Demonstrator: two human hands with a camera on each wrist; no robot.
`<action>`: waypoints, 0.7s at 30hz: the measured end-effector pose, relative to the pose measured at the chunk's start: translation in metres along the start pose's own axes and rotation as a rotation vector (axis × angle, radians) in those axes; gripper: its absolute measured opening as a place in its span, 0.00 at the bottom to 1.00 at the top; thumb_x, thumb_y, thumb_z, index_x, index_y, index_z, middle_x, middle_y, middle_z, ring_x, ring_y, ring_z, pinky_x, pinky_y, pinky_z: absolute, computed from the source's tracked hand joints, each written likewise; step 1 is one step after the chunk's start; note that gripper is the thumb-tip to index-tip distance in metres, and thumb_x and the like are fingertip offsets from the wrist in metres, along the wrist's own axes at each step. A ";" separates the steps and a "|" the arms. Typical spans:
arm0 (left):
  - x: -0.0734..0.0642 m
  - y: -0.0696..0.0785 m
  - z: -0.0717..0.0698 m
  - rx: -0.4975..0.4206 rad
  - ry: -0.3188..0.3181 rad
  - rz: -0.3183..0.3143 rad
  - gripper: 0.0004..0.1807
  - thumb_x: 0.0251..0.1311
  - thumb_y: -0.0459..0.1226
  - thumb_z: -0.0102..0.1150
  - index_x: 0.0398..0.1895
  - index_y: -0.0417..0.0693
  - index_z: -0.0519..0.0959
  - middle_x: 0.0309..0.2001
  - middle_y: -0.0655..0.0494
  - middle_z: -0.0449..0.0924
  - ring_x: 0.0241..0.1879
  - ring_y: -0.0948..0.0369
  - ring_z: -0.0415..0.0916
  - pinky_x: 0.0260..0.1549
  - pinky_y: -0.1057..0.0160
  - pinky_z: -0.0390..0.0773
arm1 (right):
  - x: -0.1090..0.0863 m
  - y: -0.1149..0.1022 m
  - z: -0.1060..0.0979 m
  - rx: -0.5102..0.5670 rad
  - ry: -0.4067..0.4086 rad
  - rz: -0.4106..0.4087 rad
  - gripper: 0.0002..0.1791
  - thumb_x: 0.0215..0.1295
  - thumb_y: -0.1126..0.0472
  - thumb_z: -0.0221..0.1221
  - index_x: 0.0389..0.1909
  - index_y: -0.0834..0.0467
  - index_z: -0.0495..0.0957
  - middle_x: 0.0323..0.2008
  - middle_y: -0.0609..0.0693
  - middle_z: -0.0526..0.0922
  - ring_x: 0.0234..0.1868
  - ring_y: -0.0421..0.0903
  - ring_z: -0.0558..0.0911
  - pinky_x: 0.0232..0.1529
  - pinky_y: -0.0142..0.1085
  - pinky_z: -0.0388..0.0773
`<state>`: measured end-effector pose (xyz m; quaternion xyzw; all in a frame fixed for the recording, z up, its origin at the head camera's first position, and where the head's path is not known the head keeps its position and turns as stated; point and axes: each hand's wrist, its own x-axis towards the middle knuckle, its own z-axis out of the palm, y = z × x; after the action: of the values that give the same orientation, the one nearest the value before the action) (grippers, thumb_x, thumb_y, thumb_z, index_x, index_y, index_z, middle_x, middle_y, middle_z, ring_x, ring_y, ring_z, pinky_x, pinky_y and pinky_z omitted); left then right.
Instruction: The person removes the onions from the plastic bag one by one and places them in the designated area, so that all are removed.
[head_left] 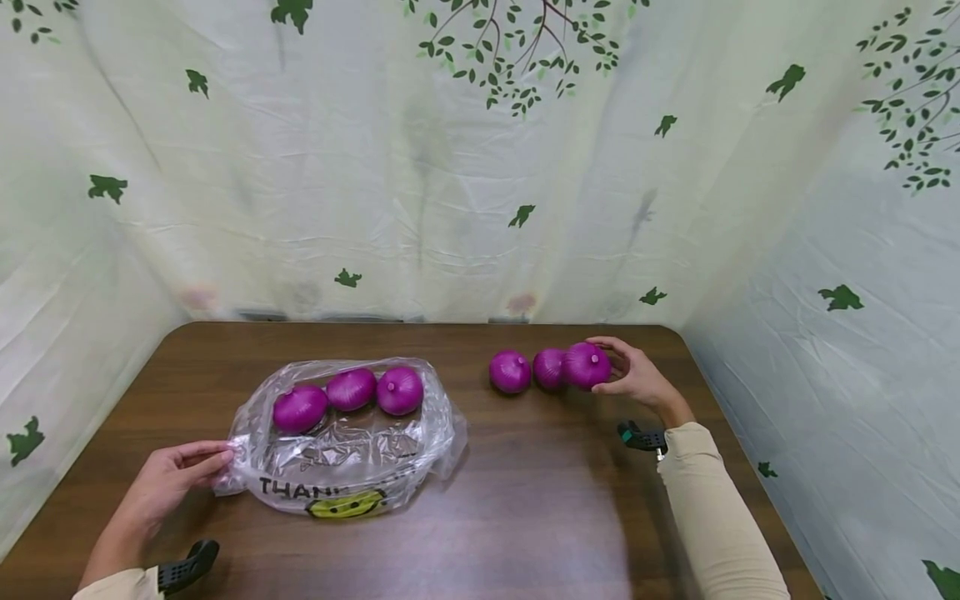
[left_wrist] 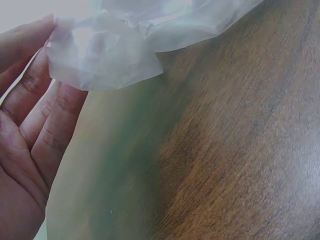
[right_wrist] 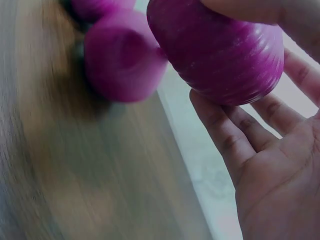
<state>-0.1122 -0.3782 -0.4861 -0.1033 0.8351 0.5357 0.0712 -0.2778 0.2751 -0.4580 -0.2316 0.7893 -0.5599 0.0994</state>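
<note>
Okay, left hand [head_left: 176, 477]: pinched a clear, printed plastic bag [head_left: 337, 454]
Right hand [head_left: 637, 379]: gripped a round purple onion [head_left: 587, 366], way off right of that bag

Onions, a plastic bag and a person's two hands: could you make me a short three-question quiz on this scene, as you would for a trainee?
1. How many onions lie inside the plastic bag?
2. True or false: the left hand holds nothing.
3. What does the right hand grip? a) the plastic bag; b) an onion; c) its own sleeve.

Key:
1. Three.
2. False; it pinches the edge of the plastic bag.
3. b.
</note>
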 end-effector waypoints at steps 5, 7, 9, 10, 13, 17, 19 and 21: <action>-0.001 0.000 -0.001 0.007 -0.009 -0.017 0.20 0.62 0.43 0.62 0.45 0.32 0.81 0.33 0.76 0.79 0.33 0.71 0.78 0.34 0.69 0.80 | -0.004 0.005 -0.008 0.020 0.004 0.042 0.42 0.49 0.76 0.69 0.66 0.66 0.62 0.64 0.66 0.64 0.62 0.58 0.68 0.52 0.29 0.74; -0.001 0.000 -0.001 0.000 -0.014 -0.022 0.20 0.62 0.43 0.62 0.45 0.33 0.82 0.33 0.75 0.79 0.33 0.70 0.78 0.34 0.69 0.80 | -0.005 0.007 -0.011 0.021 0.007 0.060 0.42 0.49 0.77 0.69 0.66 0.66 0.61 0.65 0.66 0.63 0.63 0.60 0.67 0.52 0.29 0.74; -0.001 0.001 -0.001 -0.003 -0.016 -0.019 0.19 0.62 0.43 0.62 0.45 0.33 0.82 0.34 0.75 0.79 0.33 0.70 0.78 0.34 0.69 0.80 | -0.006 0.009 -0.013 0.020 0.012 0.080 0.42 0.48 0.77 0.69 0.66 0.66 0.61 0.65 0.66 0.63 0.65 0.62 0.65 0.52 0.29 0.74; -0.001 0.001 0.000 -0.003 -0.015 -0.017 0.20 0.62 0.42 0.62 0.45 0.32 0.81 0.34 0.75 0.79 0.33 0.70 0.78 0.34 0.69 0.80 | -0.006 0.010 -0.013 0.020 0.012 0.089 0.42 0.48 0.76 0.69 0.66 0.65 0.61 0.65 0.66 0.62 0.65 0.62 0.64 0.52 0.29 0.74; -0.001 0.001 0.000 0.013 -0.011 -0.021 0.23 0.62 0.43 0.62 0.47 0.29 0.80 0.34 0.74 0.80 0.33 0.70 0.78 0.34 0.68 0.80 | -0.006 0.012 -0.014 0.018 0.008 0.111 0.42 0.48 0.76 0.69 0.66 0.65 0.62 0.65 0.66 0.62 0.66 0.65 0.63 0.53 0.31 0.74; -0.002 0.002 -0.001 0.047 -0.007 -0.040 0.28 0.63 0.44 0.61 0.51 0.25 0.76 0.36 0.70 0.80 0.33 0.70 0.78 0.34 0.69 0.80 | -0.005 0.016 -0.016 -0.003 -0.010 0.127 0.42 0.49 0.75 0.69 0.67 0.65 0.62 0.66 0.66 0.62 0.66 0.66 0.62 0.56 0.38 0.74; -0.001 0.002 0.000 0.056 -0.008 -0.044 0.29 0.63 0.45 0.61 0.52 0.24 0.74 0.37 0.67 0.81 0.33 0.70 0.78 0.34 0.68 0.80 | -0.004 0.018 -0.017 -0.025 -0.018 0.136 0.42 0.49 0.75 0.69 0.67 0.65 0.62 0.66 0.66 0.62 0.66 0.67 0.63 0.56 0.41 0.74; -0.001 0.003 0.001 0.061 -0.007 -0.046 0.29 0.63 0.45 0.61 0.53 0.24 0.74 0.37 0.66 0.81 0.33 0.70 0.78 0.34 0.68 0.80 | -0.003 0.021 -0.018 -0.049 -0.021 0.150 0.42 0.49 0.75 0.69 0.67 0.65 0.62 0.65 0.67 0.62 0.65 0.67 0.64 0.56 0.44 0.75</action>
<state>-0.1123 -0.3765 -0.4838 -0.1184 0.8481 0.5086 0.0893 -0.2883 0.2975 -0.4717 -0.1798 0.8169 -0.5289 0.1437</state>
